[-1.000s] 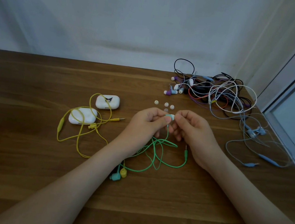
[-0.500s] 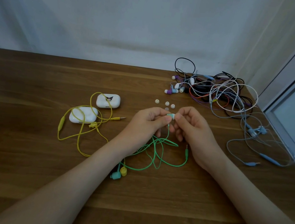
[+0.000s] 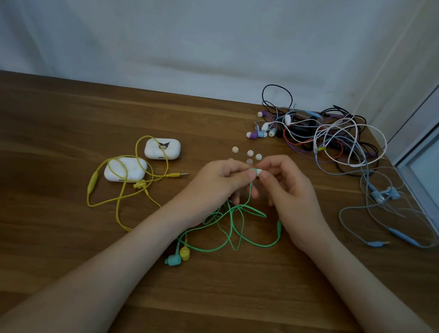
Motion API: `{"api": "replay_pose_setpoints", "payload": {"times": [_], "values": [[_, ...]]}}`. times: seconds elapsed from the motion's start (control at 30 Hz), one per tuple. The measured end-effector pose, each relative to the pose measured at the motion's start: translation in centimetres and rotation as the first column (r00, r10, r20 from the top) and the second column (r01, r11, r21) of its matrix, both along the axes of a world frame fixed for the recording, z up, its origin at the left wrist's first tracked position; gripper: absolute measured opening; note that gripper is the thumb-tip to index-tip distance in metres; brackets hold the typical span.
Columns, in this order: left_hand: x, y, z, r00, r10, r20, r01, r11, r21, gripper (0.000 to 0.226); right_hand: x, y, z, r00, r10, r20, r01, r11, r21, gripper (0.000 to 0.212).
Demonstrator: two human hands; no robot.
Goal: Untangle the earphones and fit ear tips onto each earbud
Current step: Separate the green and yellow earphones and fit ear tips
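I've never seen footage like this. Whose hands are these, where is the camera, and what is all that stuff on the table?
There is no machine here: a person wears a camera on the head, looking down at their own hands. The left hand and right hand pinch a green earbud between the fingertips, apparently fitting a tip onto it; its green cable trails onto the wooden table. Loose white ear tips lie just beyond. To the left are yellow earphones and two white cases; at far right, a tangled pile of earphones.
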State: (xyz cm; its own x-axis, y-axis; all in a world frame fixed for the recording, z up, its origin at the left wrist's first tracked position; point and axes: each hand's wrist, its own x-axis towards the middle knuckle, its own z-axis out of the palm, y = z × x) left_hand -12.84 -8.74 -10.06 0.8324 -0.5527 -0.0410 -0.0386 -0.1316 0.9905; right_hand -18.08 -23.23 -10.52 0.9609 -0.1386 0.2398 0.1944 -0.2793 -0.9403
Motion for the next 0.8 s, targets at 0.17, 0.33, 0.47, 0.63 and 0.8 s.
{"api": "replay_pose_setpoints", "payload": {"times": [0.17, 0.33, 0.47, 0.63, 0.8], "values": [[0.1, 0.1, -0.1, 1.0, -0.027, -0.013, 0.027, 1.0, -0.007, 0.02, 0.0, -0.2, -0.1, 0.999, -0.009, -0.043, 0.013, 0.997, 0.081, 0.009], [0.1, 0.1, 0.2, 0.998, -0.034, -0.044, 0.034, 0.999, 0.008, 0.02, 0.1, -0.2, 0.0, 1.0, 0.003, -0.021, 0.0, 0.994, 0.109, 0.011], [0.0, 0.2, 0.7, 0.996, 0.025, -0.089, -0.027, 0.999, -0.021, 0.018, -0.2, 0.2, 0.2, 0.999, -0.032, 0.043, 0.029, 0.998, 0.059, 0.026], [0.2, 1.1, 2.3, 0.99, 0.114, -0.085, -0.12, 0.99, -0.069, 0.013, -1.5, 1.0, 1.9, 0.959, 0.065, 0.277, -0.019, 0.986, -0.164, 0.021], [0.4, 2.6, 4.5, 0.958, 0.267, 0.105, -0.266, 0.964, -0.022, 0.011, -3.1, 3.5, 3.3, 0.829, 0.514, 0.218, -0.274, 0.715, -0.643, 0.007]]}}
